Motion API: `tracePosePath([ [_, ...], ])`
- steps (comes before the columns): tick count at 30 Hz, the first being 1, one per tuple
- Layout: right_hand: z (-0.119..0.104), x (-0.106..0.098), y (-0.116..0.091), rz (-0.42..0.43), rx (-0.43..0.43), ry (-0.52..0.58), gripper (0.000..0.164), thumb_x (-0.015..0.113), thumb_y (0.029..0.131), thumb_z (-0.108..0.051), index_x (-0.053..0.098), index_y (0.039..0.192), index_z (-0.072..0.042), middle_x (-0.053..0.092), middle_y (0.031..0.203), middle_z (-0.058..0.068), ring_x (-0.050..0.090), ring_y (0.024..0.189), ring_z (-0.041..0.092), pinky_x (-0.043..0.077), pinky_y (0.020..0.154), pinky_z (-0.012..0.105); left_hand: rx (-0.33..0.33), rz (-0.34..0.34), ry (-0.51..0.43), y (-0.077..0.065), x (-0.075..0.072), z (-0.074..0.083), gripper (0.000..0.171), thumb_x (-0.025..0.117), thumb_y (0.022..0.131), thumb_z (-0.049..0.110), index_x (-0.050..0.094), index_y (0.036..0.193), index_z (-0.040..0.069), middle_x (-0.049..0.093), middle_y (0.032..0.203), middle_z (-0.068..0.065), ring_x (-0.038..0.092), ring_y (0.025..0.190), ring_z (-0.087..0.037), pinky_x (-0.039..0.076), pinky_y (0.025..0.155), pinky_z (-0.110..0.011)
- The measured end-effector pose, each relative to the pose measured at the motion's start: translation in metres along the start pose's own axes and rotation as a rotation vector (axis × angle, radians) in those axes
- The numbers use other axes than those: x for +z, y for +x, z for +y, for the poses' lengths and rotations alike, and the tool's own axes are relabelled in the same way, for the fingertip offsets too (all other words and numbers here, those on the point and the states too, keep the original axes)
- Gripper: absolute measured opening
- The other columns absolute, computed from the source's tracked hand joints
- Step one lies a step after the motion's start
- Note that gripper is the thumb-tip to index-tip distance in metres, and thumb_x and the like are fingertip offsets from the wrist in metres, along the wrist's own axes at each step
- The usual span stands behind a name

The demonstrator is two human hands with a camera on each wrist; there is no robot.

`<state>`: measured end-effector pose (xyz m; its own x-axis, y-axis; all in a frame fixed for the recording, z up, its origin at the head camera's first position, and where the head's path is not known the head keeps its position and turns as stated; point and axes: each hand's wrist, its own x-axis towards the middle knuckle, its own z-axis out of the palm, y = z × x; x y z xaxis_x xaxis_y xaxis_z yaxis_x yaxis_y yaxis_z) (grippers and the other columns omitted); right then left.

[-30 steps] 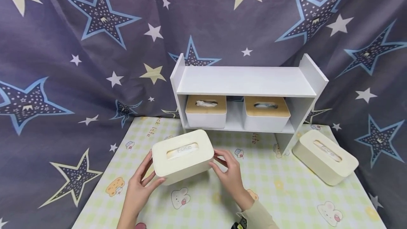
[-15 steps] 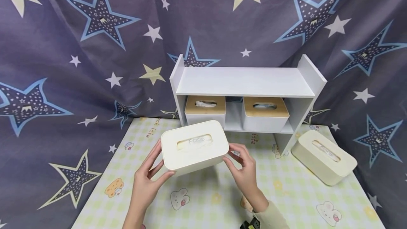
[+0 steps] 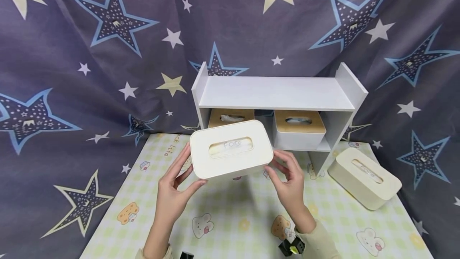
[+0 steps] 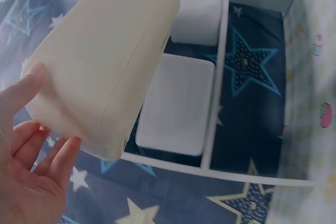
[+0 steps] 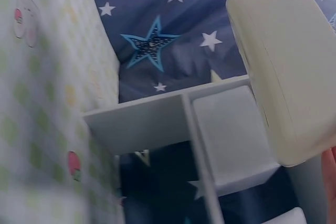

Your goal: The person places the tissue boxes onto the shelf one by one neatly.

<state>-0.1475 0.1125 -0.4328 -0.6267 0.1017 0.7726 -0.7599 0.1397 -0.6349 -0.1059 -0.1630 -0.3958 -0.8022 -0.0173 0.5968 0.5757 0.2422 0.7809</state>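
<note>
A cream tissue box with a rounded oblong lid hangs above the table, its slot showing a white slip marked "Face". My left hand grips its left end, thumb at the front corner and fingers along the side. At the other end, my right hand holds it the same way. The left wrist view shows the cream tissue box from its side, tilted, between thumb and fingers of the left hand. In the head view it overlaps the left wood-lidded tissue box on the shelf.
A white two-tier shelf stands at the back; its top board is bare. On its lower board, right, sits another wood-lidded tissue box. A second cream tissue box lies angled at the table's right. Star-printed cloth hangs behind.
Both hands have raised the cream tissue box and carried it forward and right, toward the shelf. It now covers much of the left wood-lidded box in the head view.
</note>
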Motion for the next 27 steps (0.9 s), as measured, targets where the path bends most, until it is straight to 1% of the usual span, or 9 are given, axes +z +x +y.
tracePosePath([
  [3, -0.005, -0.003, 0.011, 0.024, -0.03, -0.003, 0.046, 0.069, 0.074, 0.026, 0.061, 0.117, 0.014, 0.063, 0.119, 0.013, 0.064, 0.114, 0.009, 0.058, 0.096, 0.023, 0.012, -0.011, -0.015, 0.01, 0.002, 0.006, 0.084, 0.079, 0.071, -0.017, 0.049, 0.146, 0.004, 0.041, 0.158, -0.012, 0.043, 0.144, -0.01, 0.052, 0.104, -0.022],
  [5, -0.009, -0.005, 0.019, 0.04, -0.042, -0.002, 0.044, 0.069, 0.075, 0.026, 0.061, 0.117, 0.015, 0.063, 0.119, 0.011, 0.064, 0.113, 0.009, 0.059, 0.095, 0.024, 0.03, -0.012, -0.032, 0.018, 0.004, 0.01, 0.085, 0.078, 0.07, -0.018, 0.049, 0.146, 0.005, 0.04, 0.158, -0.013, 0.042, 0.145, -0.014, 0.052, 0.105, -0.024],
  [10, -0.017, -0.007, 0.04, 0.087, -0.073, 0.016, 0.043, 0.068, 0.074, 0.026, 0.061, 0.115, 0.017, 0.065, 0.118, 0.006, 0.064, 0.112, 0.013, 0.06, 0.094, 0.026, 0.082, 0.001, -0.063, 0.036, 0.009, 0.022, 0.083, 0.078, 0.071, -0.019, 0.05, 0.146, 0.006, 0.041, 0.158, -0.012, 0.042, 0.145, -0.019, 0.052, 0.106, -0.027],
  [14, -0.024, -0.008, 0.059, 0.121, -0.107, 0.025, 0.042, 0.067, 0.076, 0.025, 0.062, 0.117, 0.016, 0.064, 0.119, -0.001, 0.064, 0.111, 0.016, 0.061, 0.094, 0.028, 0.106, 0.014, -0.077, 0.053, 0.012, 0.033, 0.079, 0.078, 0.075, -0.014, 0.05, 0.146, 0.008, 0.043, 0.158, -0.009, 0.045, 0.144, -0.019, 0.052, 0.106, -0.026],
  [18, -0.033, -0.007, 0.077, 0.153, -0.128, 0.05, 0.041, 0.067, 0.079, 0.021, 0.063, 0.119, 0.012, 0.064, 0.119, 0.004, 0.063, 0.11, 0.019, 0.061, 0.095, 0.029, 0.144, 0.021, -0.088, 0.071, 0.013, 0.047, 0.075, 0.077, 0.078, -0.011, 0.051, 0.145, 0.009, 0.043, 0.157, -0.006, 0.045, 0.144, -0.02, 0.051, 0.107, -0.027],
  [21, -0.039, -0.007, 0.09, 0.177, -0.13, 0.06, 0.039, 0.068, 0.081, 0.019, 0.064, 0.119, 0.009, 0.064, 0.118, 0.01, 0.063, 0.109, 0.019, 0.061, 0.095, 0.028, 0.185, 0.021, -0.086, 0.085, 0.014, 0.055, 0.074, 0.075, 0.079, -0.013, 0.051, 0.145, 0.009, 0.044, 0.157, -0.004, 0.044, 0.144, -0.021, 0.051, 0.108, -0.028],
  [23, -0.042, -0.007, 0.098, 0.191, -0.124, 0.05, 0.038, 0.068, 0.082, 0.017, 0.065, 0.119, 0.008, 0.065, 0.117, 0.01, 0.063, 0.106, 0.018, 0.061, 0.093, 0.027, 0.205, 0.022, -0.085, 0.094, 0.014, 0.057, 0.073, 0.074, 0.08, -0.013, 0.052, 0.145, 0.011, 0.045, 0.157, -0.002, 0.044, 0.144, -0.021, 0.05, 0.108, -0.028],
  [25, -0.042, -0.006, 0.106, 0.205, -0.118, 0.046, 0.037, 0.07, 0.082, 0.015, 0.066, 0.118, 0.006, 0.065, 0.115, 0.014, 0.064, 0.105, 0.018, 0.062, 0.093, 0.028, 0.22, 0.025, -0.083, 0.103, 0.016, 0.058, 0.072, 0.073, 0.081, -0.012, 0.052, 0.145, 0.011, 0.045, 0.156, -0.001, 0.044, 0.144, -0.021, 0.05, 0.109, -0.028],
  [27, -0.042, -0.005, 0.114, 0.218, -0.109, 0.033, 0.036, 0.071, 0.082, 0.013, 0.067, 0.117, 0.005, 0.065, 0.114, 0.015, 0.065, 0.105, 0.018, 0.062, 0.093, 0.029, 0.226, 0.033, -0.089, 0.112, 0.017, 0.057, 0.07, 0.073, 0.082, -0.01, 0.052, 0.145, 0.011, 0.046, 0.156, -0.001, 0.045, 0.144, -0.02, 0.05, 0.109, -0.029],
])
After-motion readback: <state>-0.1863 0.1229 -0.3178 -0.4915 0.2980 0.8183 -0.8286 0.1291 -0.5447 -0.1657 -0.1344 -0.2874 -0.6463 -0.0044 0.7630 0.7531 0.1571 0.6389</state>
